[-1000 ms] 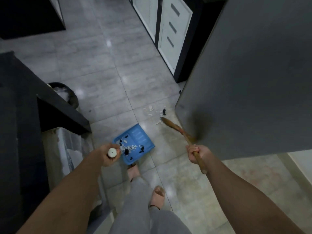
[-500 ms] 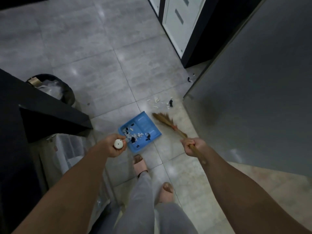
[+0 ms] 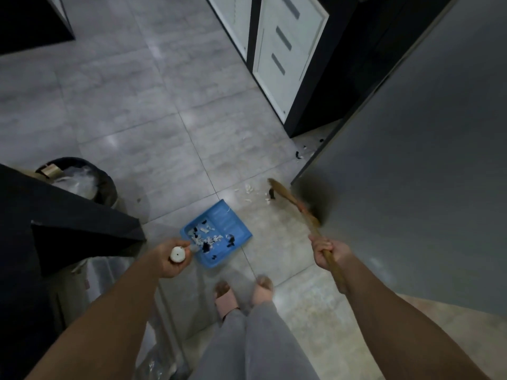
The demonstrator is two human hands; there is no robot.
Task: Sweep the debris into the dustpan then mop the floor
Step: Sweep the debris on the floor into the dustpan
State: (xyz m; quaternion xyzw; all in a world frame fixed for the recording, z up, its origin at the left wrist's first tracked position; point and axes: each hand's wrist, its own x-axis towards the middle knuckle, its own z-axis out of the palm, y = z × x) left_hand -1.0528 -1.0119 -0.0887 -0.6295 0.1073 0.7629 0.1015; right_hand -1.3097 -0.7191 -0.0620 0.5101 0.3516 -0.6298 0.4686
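Note:
A blue dustpan [image 3: 233, 229] lies on the grey tile floor ahead of my feet, with white and black scraps inside it. My left hand [image 3: 171, 257] grips the white top of its upright handle [image 3: 177, 254]. My right hand [image 3: 327, 249] grips the wooden stick of a straw broom [image 3: 288, 197]. The broom head rests on the floor to the right of the pan, beside a small patch of white and black debris [image 3: 255, 192]. More black and white debris [image 3: 301, 153] lies farther off, at the corner of the grey wall.
A large grey panel [image 3: 411, 160] fills the right side, close to the broom. A black bin [image 3: 82, 179] with a plastic liner stands on the left behind a dark counter [image 3: 68, 223]. White cabinet doors [image 3: 285, 58] stand at the back. My slippered feet [image 3: 241, 292] are below the pan.
The broom head has swung away from the dustpan's edge, out to the debris patch near the grey panel. The view has tilted a little. My left hand still holds the pan in place.

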